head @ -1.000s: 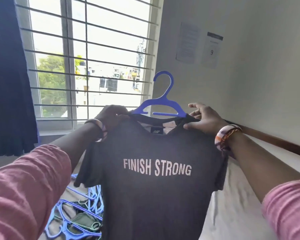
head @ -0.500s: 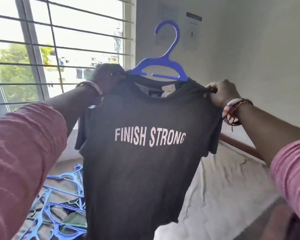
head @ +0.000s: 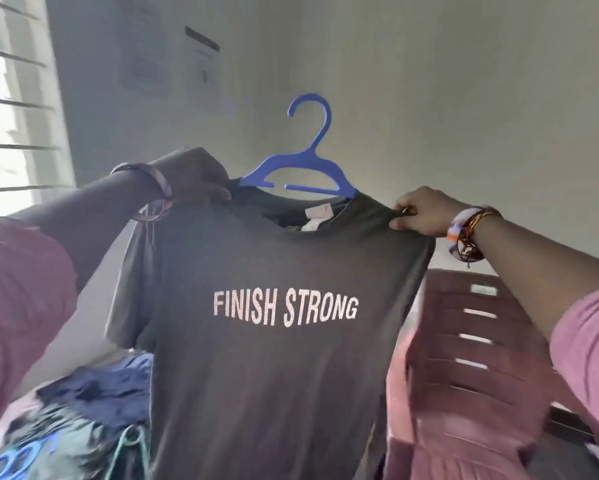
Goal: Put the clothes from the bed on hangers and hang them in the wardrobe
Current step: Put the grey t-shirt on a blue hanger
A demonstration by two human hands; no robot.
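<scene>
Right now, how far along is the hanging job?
Done: the shirt is on the blue hanger. In hand: the left hand and right hand hold its shoulders up. Left: hanging it, no wardrobe in view, and the clothes pile below.

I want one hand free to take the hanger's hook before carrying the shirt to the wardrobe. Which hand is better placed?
Probably the left hand: it grips the t-shirt right beside the blue hanger. The right hand pinches the far shoulder.

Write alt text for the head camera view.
Two hands hold up a dark T-shirt reading FINISH STRONG on a blue hanger; the left hand grips one shoulder, the right hand pinches the other. A maroon chair stands behind.
</scene>
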